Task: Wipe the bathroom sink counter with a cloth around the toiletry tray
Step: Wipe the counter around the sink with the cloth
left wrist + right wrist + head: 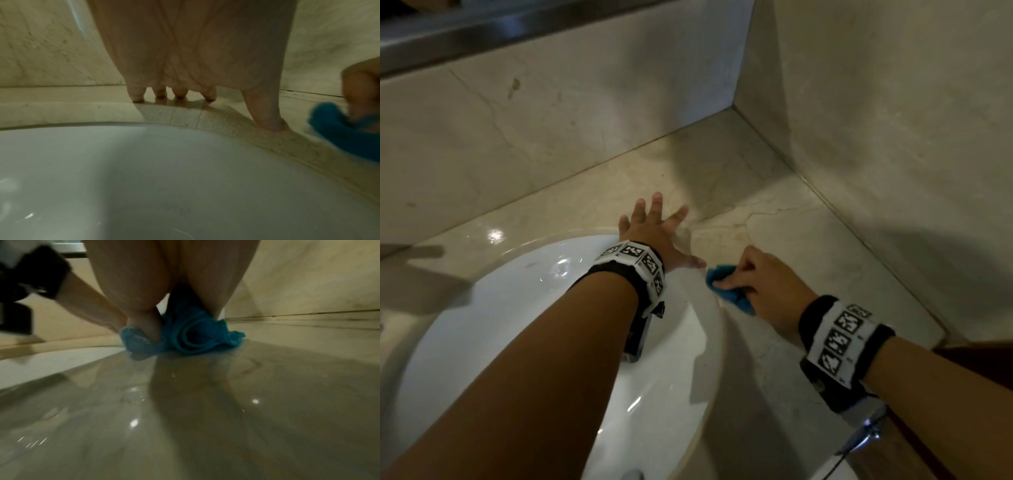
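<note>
So the head view gives you the whole layout: right hand (760,286) bunched around a blue cloth (726,286), pressing it onto the marble counter (808,246) just beside the rim of the white sink (517,308). The left hand (654,229) is planted flat on the counter right next to the grip, fingers spread wide and holding nothing, its thumb nearly touching the cloth's edge. Both wrists wear black-and-white marker bands (842,339).

The left wrist cam shows stuff the head view can't: four fingertips (137,97) touching the stone with their reflections underneath, the thumb (265,120) down on the rough lip between counter and basin, plus hairline cracks in that lip. The cloth (345,129) and the gripping hand are just a blur off to the right edge there.

The right wrist cam gets in underneath the grip: the cloth (185,339) is folded in a loose roll, pinched between thumb and curled fingers, with bits poking out both sides and its bottom on the counter. The surface (205,418) toward the camera from the grip looks glossy and wet, with a few droplets and light spots. The other arm's wristband (41,272) shows to the left of the grip.

No toiletry tray in any view, so I can't tell where it sits relative to the cloth.
</note>
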Demonstrator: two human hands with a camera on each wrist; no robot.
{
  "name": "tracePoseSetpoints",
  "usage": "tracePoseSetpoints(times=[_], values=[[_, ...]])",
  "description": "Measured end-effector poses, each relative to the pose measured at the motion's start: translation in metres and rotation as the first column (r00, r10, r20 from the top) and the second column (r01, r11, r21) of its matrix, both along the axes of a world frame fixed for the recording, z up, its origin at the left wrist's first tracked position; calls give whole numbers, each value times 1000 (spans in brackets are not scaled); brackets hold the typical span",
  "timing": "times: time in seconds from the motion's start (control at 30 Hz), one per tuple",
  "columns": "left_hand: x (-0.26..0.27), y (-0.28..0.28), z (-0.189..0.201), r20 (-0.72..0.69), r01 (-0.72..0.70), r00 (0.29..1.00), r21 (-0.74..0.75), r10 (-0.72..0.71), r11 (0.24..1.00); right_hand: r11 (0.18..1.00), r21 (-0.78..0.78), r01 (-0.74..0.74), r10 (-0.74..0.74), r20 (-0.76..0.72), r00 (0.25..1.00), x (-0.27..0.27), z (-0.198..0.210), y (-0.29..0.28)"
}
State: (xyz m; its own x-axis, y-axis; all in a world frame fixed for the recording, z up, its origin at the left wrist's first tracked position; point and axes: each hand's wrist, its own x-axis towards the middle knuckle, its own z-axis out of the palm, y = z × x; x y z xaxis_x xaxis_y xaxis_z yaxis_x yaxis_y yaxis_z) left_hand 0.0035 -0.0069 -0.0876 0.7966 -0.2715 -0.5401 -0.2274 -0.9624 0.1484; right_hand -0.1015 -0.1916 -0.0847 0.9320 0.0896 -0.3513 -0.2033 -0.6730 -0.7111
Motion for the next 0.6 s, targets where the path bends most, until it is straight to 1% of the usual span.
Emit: tracePoseSetpoints(times=[0.07,0.1,0.13,0.17,0.2,0.27,0.3,0.33,0.37,0.43,0.47,0.5,0.57,0.6], values=[[0,-2,1,-6,-9,1000,8,9,1000,997,-33,-75,74,-45,996,-12,4,-5],[0,-2,1,-7,-12,1000,9,12,1000,995,-30,-94,91,-72,993,-14,5,-8],[1,-2,1,-8,-10,1000,10,10,1000,995,-44,-91,88,-66,994,-13,4,-11],[1,-2,1,-8,-6,1000,10,6,1000,997,-32,-74,73,-42,996,-8,2,-14],[1,-1,2,-9,-3,1000,9,3,1000,998,-55,-42,42,2,999,1,-1,-16],[-1,-1,2,-7,-5,1000,1,5,1000,986,-169,14,9,138,990,20,-5,-23],[-1,-1,2,-5,-8,1000,-1,8,1000,980,-191,52,-16,182,983,27,-6,-26],[-1,-1,3,-4,-10,1000,0,10,1000,976,-197,88,-46,210,977,31,-7,-26],[-1,-1,5,-8,-10,1000,5,10,1000,972,-216,90,-42,217,975,31,-8,-25],[-1,-5,8,-13,-15,1000,16,15,1000,978,-207,7,27,163,986,16,-5,-17],[-1,-9,8,-3,-14,1000,26,14,1000,980,-186,-72,97,131,987,4,-4,-14],[-1,-14,8,16,-6,1000,35,5,999,974,-170,-148,173,139,975,-10,-4,-13],[-4,-25,5,39,11,999,40,-13,999,931,-230,-285,318,125,940,-29,-3,-16],[-4,-29,4,21,8,1000,29,-9,1000,906,-263,-333,374,124,919,-29,-4,-21]])
